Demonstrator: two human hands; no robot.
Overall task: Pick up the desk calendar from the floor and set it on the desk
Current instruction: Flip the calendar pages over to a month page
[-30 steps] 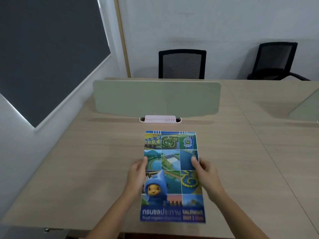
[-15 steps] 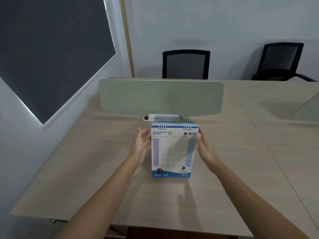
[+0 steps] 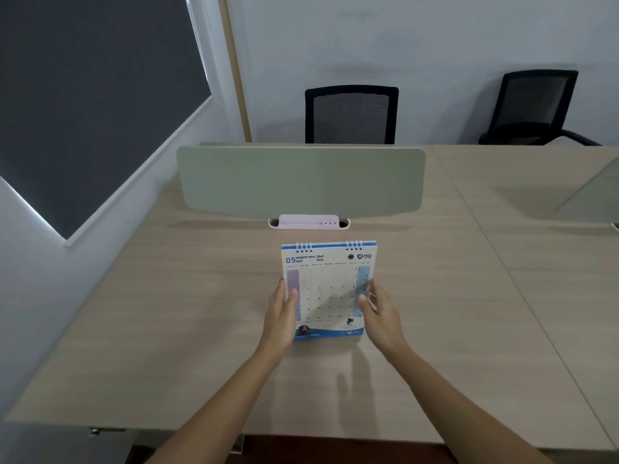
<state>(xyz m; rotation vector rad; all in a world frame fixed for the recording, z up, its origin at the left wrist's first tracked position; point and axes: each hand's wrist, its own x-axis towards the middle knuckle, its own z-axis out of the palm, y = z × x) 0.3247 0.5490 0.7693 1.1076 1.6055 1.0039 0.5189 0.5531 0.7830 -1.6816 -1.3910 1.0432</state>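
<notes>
The desk calendar [image 3: 330, 289] stands upright on the light wood desk [image 3: 167, 313], showing a white May page with a blue band along the bottom and wire rings on top. My left hand [image 3: 283, 316] grips its left edge, thumb on the page. My right hand [image 3: 380, 313] holds its right edge, thumb on the front. The calendar's bottom edge rests on the desk near the middle.
A pale green divider screen [image 3: 301, 180] runs across the desk behind the calendar, with a pink and white cable outlet [image 3: 308, 222] at its foot. Two black mesh chairs [image 3: 351, 115] [image 3: 536, 105] stand beyond. A wall with a dark window [image 3: 83, 95] lies left.
The calendar lay flat with its picture cover up, then was stood upright showing the May page. My hands have closed in from its upper sides onto its lower edges.
</notes>
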